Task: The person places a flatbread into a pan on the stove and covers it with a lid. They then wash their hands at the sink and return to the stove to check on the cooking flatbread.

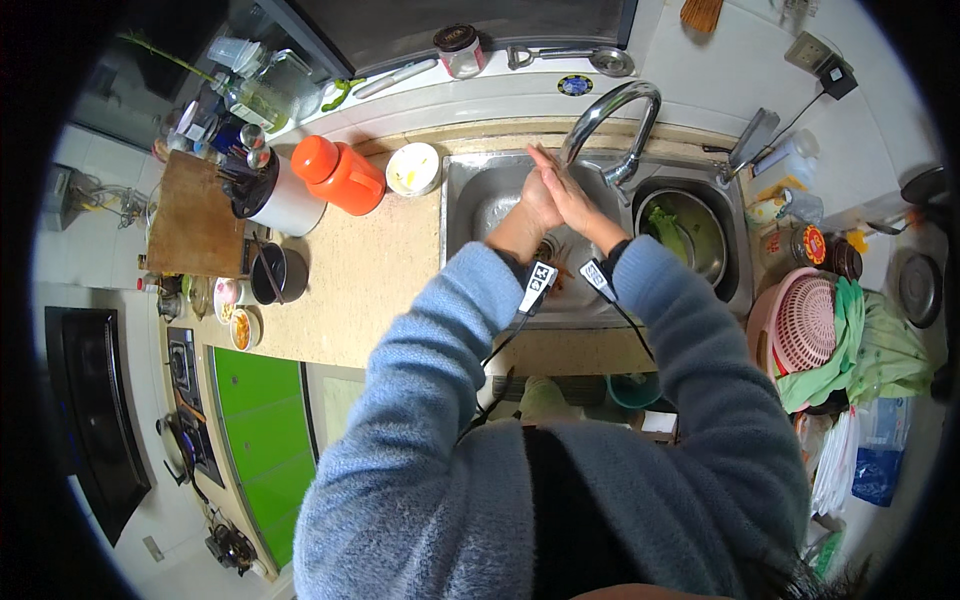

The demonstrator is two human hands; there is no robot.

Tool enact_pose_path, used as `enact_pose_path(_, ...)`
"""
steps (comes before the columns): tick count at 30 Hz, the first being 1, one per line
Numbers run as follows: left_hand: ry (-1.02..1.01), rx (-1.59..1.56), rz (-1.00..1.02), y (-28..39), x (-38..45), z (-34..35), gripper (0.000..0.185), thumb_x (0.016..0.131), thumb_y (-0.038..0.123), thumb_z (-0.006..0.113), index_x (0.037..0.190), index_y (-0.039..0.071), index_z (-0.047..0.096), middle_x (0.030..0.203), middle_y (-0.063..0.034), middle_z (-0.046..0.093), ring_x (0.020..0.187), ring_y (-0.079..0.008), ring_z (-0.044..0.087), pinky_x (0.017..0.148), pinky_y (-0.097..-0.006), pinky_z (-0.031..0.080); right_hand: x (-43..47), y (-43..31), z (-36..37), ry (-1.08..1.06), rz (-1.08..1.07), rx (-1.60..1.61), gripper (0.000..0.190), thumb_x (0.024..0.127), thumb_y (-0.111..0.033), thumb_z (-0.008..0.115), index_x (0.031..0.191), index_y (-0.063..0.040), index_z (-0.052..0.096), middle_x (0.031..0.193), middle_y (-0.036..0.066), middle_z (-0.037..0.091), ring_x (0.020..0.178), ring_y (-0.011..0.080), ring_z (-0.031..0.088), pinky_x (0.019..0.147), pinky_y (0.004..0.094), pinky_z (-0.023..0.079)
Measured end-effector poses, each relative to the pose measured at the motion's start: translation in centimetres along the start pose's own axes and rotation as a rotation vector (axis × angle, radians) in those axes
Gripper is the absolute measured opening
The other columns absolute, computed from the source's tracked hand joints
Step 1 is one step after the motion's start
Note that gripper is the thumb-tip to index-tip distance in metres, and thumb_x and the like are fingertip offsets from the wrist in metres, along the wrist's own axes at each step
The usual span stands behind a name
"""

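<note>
My left hand (538, 201) and my right hand (568, 198) are pressed palm to palm, fingers straight and pointing towards the window. They are over the left basin of a stainless steel sink (469, 202), right by the spout of the chrome gooseneck faucet (611, 97). Whether water is running is unclear. The palms face each other, so what may lie between them is hidden. Below my wrists, orange scraps (559, 281) lie around the drain. In the right basin, a metal bowl (709, 225) holds a green vegetable (670, 231) in liquid.
An orange thermos jug (349, 180) and a white bowl (413, 169) stand left of the sink. Further left are a dark pot with chopsticks (289, 274) and a wooden cutting board (195, 217). At right sits a pink colander (806, 319). A pan (176, 450) is on the stove.
</note>
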State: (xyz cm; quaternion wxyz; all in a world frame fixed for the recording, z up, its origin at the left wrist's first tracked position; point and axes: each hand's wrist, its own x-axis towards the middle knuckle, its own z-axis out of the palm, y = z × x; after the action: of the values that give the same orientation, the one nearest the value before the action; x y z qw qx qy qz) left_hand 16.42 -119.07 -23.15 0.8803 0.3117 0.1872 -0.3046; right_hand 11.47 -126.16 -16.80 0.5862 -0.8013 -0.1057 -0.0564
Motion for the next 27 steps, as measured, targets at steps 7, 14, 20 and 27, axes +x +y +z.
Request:
enact_pose_path(7, -0.148, -0.069, 0.09, 0.2, 1.5, -1.9, 0.051, 0.096, 0.051, 0.028, 0.139, 0.025, 0.032, 0.137, 0.0049, 0.037, 0.136, -0.0249, 0.021, 0.107, -0.0471, 0.025, 0.2, 2.5, 4.3, 0.079, 0.121, 0.007, 0.064, 0.093, -0.058, 0.016, 0.143, -0.021, 0.03, 0.152, 0.012, 0.016, 0.14, 0.0374, 0.007, 0.111, 0.051, 0.0)
enact_pose_path(14, -0.553, -0.048, -0.143, 0.8, -2.3, 0.6, 0.038, 0.097, 0.04, 0.035, 0.102, 0.008, 0.055, 0.102, -0.0128, 0.06, 0.097, -0.0275, 0.056, 0.093, -0.0417, 0.043, -0.6, 1.0, -0.4, 0.182, 0.104, -0.43, 0.046, 0.098, -0.039, 0.024, 0.113, -0.01, 0.056, 0.117, 0.013, 0.056, 0.11, 0.0332, 0.048, 0.096, 0.0443, 0.034)
enact_pose_path(20, -0.006, 0.117, 0.057, -0.6, -4.4, 2.8, 0.028, 0.095, 0.034, 0.047, 0.105, 0.009, 0.056, 0.102, -0.0066, 0.06, 0.094, -0.0212, 0.057, 0.086, -0.0373, 0.046, -0.1, 1.1, -0.9, 0.254, 0.249, -0.745, 0.054, 0.093, -0.04, 0.035, 0.07, -0.005, 0.068, 0.075, 0.02, 0.065, 0.072, 0.0391, 0.063, 0.067, 0.0506, 0.049)
enact_pose_path(27, 0.223, 0.633, 0.069, -0.1, -5.6, 1.8, 0.031, 0.089, 0.035, 0.059, 0.074, 0.008, 0.058, 0.066, -0.0044, 0.06, 0.052, -0.0155, 0.056, 0.046, -0.0229, 0.045, -1.5, 2.3, -2.9, 0.054, 0.556, -0.115, 0.064, 0.094, -0.047, 0.028, 0.078, 0.001, 0.067, 0.081, 0.026, 0.063, 0.081, 0.0419, 0.062, 0.075, 0.0487, 0.047)
